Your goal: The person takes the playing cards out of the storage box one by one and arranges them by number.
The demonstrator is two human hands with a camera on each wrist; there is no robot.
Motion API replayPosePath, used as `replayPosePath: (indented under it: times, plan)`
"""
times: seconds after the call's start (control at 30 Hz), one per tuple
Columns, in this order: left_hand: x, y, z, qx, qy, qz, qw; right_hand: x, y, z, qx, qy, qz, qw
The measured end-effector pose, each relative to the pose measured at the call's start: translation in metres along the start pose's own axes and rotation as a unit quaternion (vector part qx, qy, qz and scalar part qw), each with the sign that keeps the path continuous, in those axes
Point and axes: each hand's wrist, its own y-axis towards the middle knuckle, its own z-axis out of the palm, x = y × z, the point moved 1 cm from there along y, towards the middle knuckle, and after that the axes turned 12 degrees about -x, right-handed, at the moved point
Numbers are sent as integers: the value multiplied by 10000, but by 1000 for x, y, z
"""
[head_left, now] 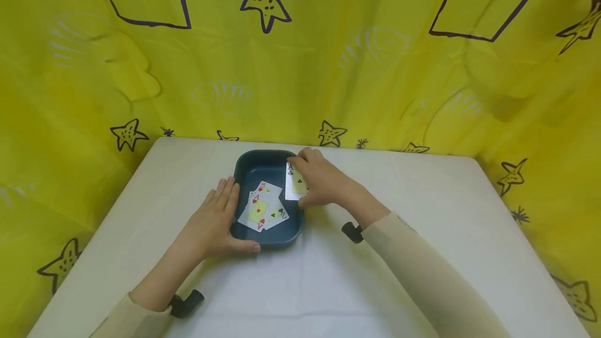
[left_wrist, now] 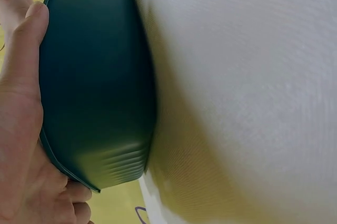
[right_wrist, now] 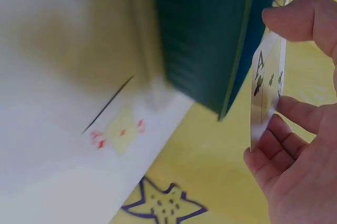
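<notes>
A dark teal tray (head_left: 260,153) stands mid-table. Face up inside lie a three of hearts (head_left: 268,188), an ace of hearts (head_left: 255,213) and a two of clubs (head_left: 278,215). My left hand (head_left: 216,218) braces the tray's near left corner, fingers straight along the left wall and thumb along the front wall; the left wrist view shows the thumb (left_wrist: 23,60) against the tray (left_wrist: 100,87). My right hand (head_left: 319,179) pinches an ace of clubs (head_left: 292,181) over the tray's right rim. In the right wrist view this card (right_wrist: 266,87) stands between thumb and fingers beside the tray (right_wrist: 205,29).
The white table (head_left: 422,233) is backed and flanked by a yellow cloth with purple stars (head_left: 300,67). In the right wrist view a faint blurred patch with red marks (right_wrist: 118,134) shows on the table surface near its edge.
</notes>
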Motion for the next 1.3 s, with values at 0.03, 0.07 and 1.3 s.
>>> replayPosePath:
  times: [0.03,0.07,1.3]
  plan:
    - [0,0,0,-7,8,-7,10000,-3,-2,0,-16,-15,6,10000]
    - [0,-1,-1,-30,9,6,10000,-7,-3,1,-31,-26,7,10000]
    - [-1,-1,-1,-62,106,58,9999,-122,-36,1,38,-359,821,9960]
